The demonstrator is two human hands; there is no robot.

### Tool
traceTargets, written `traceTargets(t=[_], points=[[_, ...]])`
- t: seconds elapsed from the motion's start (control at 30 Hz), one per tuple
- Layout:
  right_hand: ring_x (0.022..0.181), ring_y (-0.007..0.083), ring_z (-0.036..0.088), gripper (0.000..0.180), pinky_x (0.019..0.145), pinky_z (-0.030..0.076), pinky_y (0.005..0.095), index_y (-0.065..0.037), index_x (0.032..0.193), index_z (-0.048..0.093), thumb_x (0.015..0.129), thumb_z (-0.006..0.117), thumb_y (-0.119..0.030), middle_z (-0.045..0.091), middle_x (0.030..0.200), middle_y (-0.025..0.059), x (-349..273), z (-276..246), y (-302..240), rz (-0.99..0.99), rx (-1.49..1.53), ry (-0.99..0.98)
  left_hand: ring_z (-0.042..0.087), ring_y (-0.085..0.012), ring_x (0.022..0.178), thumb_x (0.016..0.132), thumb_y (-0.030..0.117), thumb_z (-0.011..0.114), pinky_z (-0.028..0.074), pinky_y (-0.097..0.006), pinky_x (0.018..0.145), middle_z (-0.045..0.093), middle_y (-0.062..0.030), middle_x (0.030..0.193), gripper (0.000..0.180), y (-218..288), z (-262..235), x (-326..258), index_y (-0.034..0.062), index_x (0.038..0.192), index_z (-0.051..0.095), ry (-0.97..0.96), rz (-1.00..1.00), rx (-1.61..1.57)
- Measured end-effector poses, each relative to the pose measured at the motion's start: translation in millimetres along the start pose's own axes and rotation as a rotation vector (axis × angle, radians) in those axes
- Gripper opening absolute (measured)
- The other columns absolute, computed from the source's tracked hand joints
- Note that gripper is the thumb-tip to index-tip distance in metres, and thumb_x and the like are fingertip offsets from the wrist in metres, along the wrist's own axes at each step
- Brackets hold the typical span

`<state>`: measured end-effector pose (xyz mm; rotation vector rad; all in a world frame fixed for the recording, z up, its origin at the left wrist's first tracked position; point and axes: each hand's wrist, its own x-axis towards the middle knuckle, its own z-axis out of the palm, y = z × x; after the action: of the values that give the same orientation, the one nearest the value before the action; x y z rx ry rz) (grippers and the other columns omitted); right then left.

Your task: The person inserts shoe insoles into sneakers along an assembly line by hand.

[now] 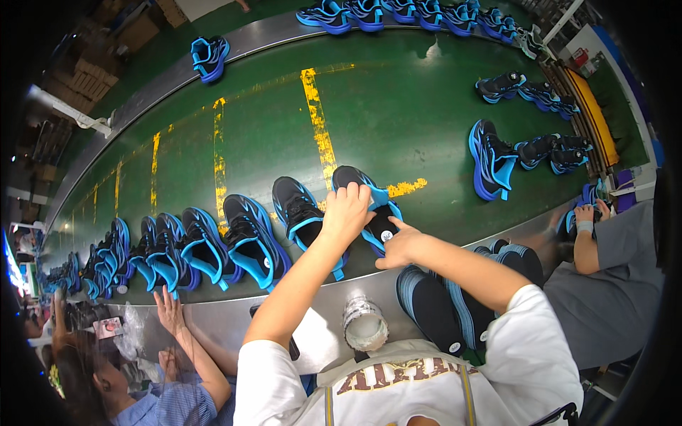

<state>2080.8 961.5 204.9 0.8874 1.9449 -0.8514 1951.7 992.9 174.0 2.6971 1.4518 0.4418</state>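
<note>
A black and blue sneaker (pixel 348 177) lies toe-away on the green belt in front of me. My left hand (pixel 348 211) is closed over its tongue and upper. A black insole (pixel 379 226) with a round white sticker sits partly inside the shoe opening. My right hand (pixel 400 245) grips the insole's heel end, thumb near the sticker; the fingertips are partly hidden. Just left stands another sneaker (pixel 293 199), partly behind my left forearm. Several loose insoles (pixel 426 302) lie beside my right forearm, on the metal edge.
A row of sneakers (pixel 249 220) runs left along the near belt edge. More sneakers stand at the right (pixel 490 156) and along the far rail (pixel 369 14). A white tub (pixel 364 323) is close to my body. Co-workers sit left (pixel 170 397) and right (pixel 611 284).
</note>
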Motion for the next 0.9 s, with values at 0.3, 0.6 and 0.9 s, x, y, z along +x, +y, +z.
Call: traceTargets(t=[0.3, 0.6, 0.9], points=[[0.083, 0.0243, 0.048, 0.014, 0.086, 0.031, 0.0403, -0.002, 0.068, 0.057, 0.068, 0.055, -0.016, 0.051, 0.078, 0.0109, -22, 74, -2, -0.066, 0.188, 1.208, 0.056, -0.0242, 0.068, 0.06, 0.03, 0.069, 0.044, -0.033, 0.058, 0.049, -0.0093, 0.075, 0.043, -8, -3, 1, 0.0036, 0.084, 0.045, -0.169, -0.018, 0.017], [0.086, 0.0233, 0.047, 0.014, 0.073, 0.037, 0.0337, -0.001, 0.078, 0.061, 0.073, 0.053, -0.012, 0.05, 0.086, 0.0088, -26, 108, -27, 0.028, 0.365, 1.179, 0.045, -0.0177, 0.055, 0.065, 0.028, 0.063, 0.034, -0.03, 0.052, 0.045, -0.0036, 0.065, 0.029, 10, -15, -29, 0.0067, 0.078, 0.048, 0.222, 0.113, 0.242], [0.107, 0.0367, 0.037, 0.047, 0.089, 0.029, 0.0468, -0.008, 0.107, 0.048, 0.067, 0.06, -0.028, 0.037, 0.117, 0.021, -51, 85, 125, 0.729, 0.452, 1.512, 0.056, -0.0229, 0.063, 0.073, 0.013, 0.046, 0.043, -0.034, 0.055, 0.051, -0.0086, 0.072, 0.011, -16, 11, -5, 0.0048, 0.081, 0.046, -0.279, 0.237, 0.292]])
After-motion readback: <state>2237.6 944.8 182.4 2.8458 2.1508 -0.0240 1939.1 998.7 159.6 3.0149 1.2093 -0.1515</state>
